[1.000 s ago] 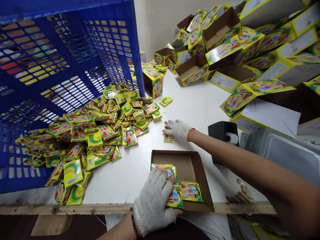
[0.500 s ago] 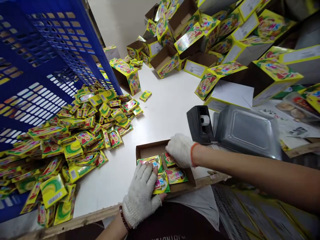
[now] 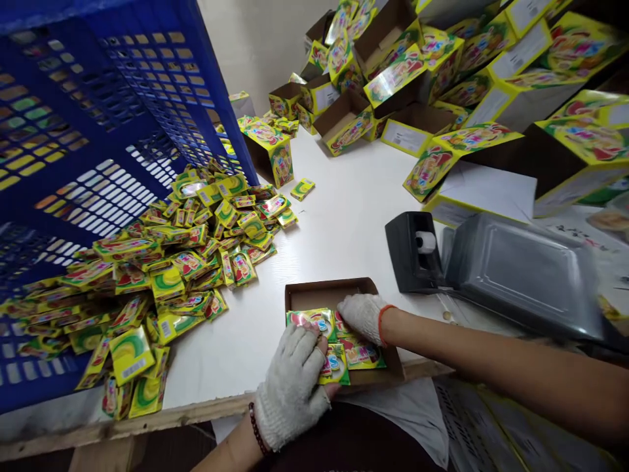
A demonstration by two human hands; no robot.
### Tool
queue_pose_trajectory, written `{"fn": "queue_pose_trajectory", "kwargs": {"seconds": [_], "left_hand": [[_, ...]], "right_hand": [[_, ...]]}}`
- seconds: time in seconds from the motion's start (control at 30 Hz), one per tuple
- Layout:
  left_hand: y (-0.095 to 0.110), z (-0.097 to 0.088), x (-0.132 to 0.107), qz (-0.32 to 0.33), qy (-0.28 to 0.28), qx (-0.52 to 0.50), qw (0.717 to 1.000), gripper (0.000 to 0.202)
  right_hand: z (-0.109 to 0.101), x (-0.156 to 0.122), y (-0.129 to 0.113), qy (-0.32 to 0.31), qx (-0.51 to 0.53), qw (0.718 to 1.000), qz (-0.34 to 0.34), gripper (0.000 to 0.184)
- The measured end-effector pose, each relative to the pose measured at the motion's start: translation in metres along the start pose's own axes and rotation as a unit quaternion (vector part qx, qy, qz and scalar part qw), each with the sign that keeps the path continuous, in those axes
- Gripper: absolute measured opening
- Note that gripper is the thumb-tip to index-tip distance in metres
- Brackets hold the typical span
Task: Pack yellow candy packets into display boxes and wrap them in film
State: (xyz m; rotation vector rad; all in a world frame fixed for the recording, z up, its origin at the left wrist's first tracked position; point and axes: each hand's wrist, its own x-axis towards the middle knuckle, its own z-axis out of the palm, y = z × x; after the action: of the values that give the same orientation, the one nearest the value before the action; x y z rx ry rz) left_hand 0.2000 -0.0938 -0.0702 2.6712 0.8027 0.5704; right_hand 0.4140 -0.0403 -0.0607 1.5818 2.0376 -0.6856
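Note:
An open brown cardboard box (image 3: 328, 298) lies at the table's front edge, its inside facing up. Several flat yellow-green packets (image 3: 364, 354) with fruit print lie in its nearer part. My left hand (image 3: 293, 377), in a white fingerless knit glove, rests over the packets on the left, fingers stretched out and lying on them. In the same kind of glove, my right hand (image 3: 362, 319) reaches into the box from the right. Its fingers are curled down on a small packet (image 3: 340, 326), mostly hidden under the hand.
Loose packets (image 3: 170, 278) spill in a heap from a blue plastic crate (image 3: 223, 98) at left. A black tape dispenser (image 3: 410, 252) stands right of the box, beside a clear-lidded grey container (image 3: 528, 275). Yellow printed cartons (image 3: 398, 75) are piled at the back right.
The view has shifted, so everything sits further right. My right hand has lowered, and the small packet lies flatter among the others. My left hand stays on the packets.

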Motion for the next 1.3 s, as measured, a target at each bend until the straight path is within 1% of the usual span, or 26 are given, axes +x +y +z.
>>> {"fn": "queue_pose_trajectory", "kwargs": {"seconds": [0.1,0.17,0.2,0.27,0.33,0.4,0.47,0.53,0.6,0.63,0.7,0.73,0.8,0.83,0.87,0.9,0.93,0.97,1.03,1.07,1.1,1.13,1.17,1.2,1.23,1.3], "left_hand": [[0.003,0.000,0.001,0.006,0.006,-0.005,1.000,0.043],[0.002,-0.003,0.005,0.022,0.003,-0.015,1.000,0.041],[-0.001,-0.006,0.008,0.025,0.000,-0.025,0.999,0.038],[-0.015,-0.015,0.016,0.003,0.014,-0.035,0.999,0.028],[-0.041,-0.025,0.027,-0.062,0.062,-0.001,0.996,0.023],[-0.076,-0.033,0.037,-0.153,0.093,0.089,0.980,0.026],[-0.113,-0.040,0.045,-0.225,0.065,0.192,0.953,0.028],[-0.144,-0.044,0.048,-0.250,0.033,0.248,0.935,0.024],[-0.163,-0.046,0.046,-0.244,0.027,0.257,0.935,0.020],[-0.167,-0.046,0.044,-0.235,0.034,0.253,0.938,0.019],[-0.164,-0.046,0.039,-0.193,0.082,0.235,0.949,0.023],[-0.159,-0.045,0.037,-0.148,0.118,0.218,0.957,0.027],[-0.147,-0.043,0.038,-0.025,0.188,0.167,0.968,0.035],[-0.142,-0.042,0.041,0.035,0.209,0.138,0.968,0.038],[-0.138,-0.042,0.047,0.074,0.218,0.111,0.967,0.041],[-0.138,-0.042,0.054,0.085,0.226,0.089,0.966,0.042],[-0.141,-0.043,0.062,0.068,0.238,0.072,0.966,0.044],[-0.147,-0.044,0.073,0.025,0.255,0.064,0.965,0.046],[-0.166,-0.048,0.095,-0.104,0.280,0.064,0.952,0.052],[-0.178,-0.050,0.107,-0.166,0.270,0.067,0.946,0.056],[-0.189,-0.052,0.117,-0.212,0.245,0.071,0.943,0.058],[-0.199,-0.054,0.126,-0.242,0.211,0.072,0.945,0.056],[-0.206,-0.056,0.132,-0.255,0.176,0.071,0.948,0.052],[-0.210,-0.058,0.136,-0.254,0.149,0.070,0.953,0.045],[-0.212,-0.059,0.136,-0.245,0.132,0.068,0.958,0.037],[-0.205,-0.060,0.132,-0.213,0.121,0.060,0.968,0.027]], "right_hand": [[-0.002,0.005,-0.002,0.006,-0.001,1.000,0.002,0.022],[-0.005,0.009,-0.003,-0.002,-0.002,1.000,-0.003,0.022],[-0.007,0.010,-0.002,-0.009,-0.003,1.000,-0.010,0.022],[-0.016,0.011,0.002,-0.017,-0.007,1.000,-0.024,0.025],[-0.030,0.007,0.007,-0.023,0.003,0.999,-0.022,0.023],[-0.052,0.003,0.013,-0.018,0.044,0.999,-0.016,0.014],[-0.077,0.001,0.016,0.010,0.109,0.994,-0.026,0.005],[-0.099,0.006,0.013,0.060,0.176,0.981,-0.058,0.009],[-0.115,0.018,0.005,0.096,0.252,0.960,-0.078,0.011],[-0.119,0.027,0.000,0.105,0.296,0.946,-0.077,0.010],[-0.123,0.048,-0.012,0.108,0.394,0.911,-0.052,0.008],[-0.123,0.059,-0.017,0.101,0.442,0.891,-0.037,0.013],[-0.121,0.079,-0.024,0.058,0.521,0.851,-0.032,0.024],[-0.120,0.086,-0.024,0.024,0.548,0.835,-0.043,0.027],[-0.119,0.091,-0.023,-0.009,0.565,0.823,-0.058,0.027],[-0.119,0.094,-0.020,-0.034,0.573,0.815,-0.071,0.026],[-0.119,0.094,-0.016,-0.043,0.579,0.810,-0.081,0.026],[-0.119,0.093,-0.010,-0.038,0.585,0.806,-0.084,0.028],[-0.119,0.086,0.003,-0.008,0.601,0.796,-0.077,0.034],[-0.118,0.082,0.010,0.004,0.609,0.790,-0.073,0.035],[-0.116,0.079,0.017,0.015,0.616,0.785,-0.066,0.035],[-0.114,0.075,0.024,0.025,0.622,0.780,-0.059,0.033],[-0.111,0.073,0.030,0.034,0.631,0.773,-0.051,0.031],[-0.108,0.071,0.037,0.041,0.645,0.762,-0.045,0.031],[-0.105,0.070,0.043,0.047,0.664,0.745,-0.044,0.032],[-0.100,0.071,0.053,0.056,0.711,0.698,-0.063,0.035]]}}
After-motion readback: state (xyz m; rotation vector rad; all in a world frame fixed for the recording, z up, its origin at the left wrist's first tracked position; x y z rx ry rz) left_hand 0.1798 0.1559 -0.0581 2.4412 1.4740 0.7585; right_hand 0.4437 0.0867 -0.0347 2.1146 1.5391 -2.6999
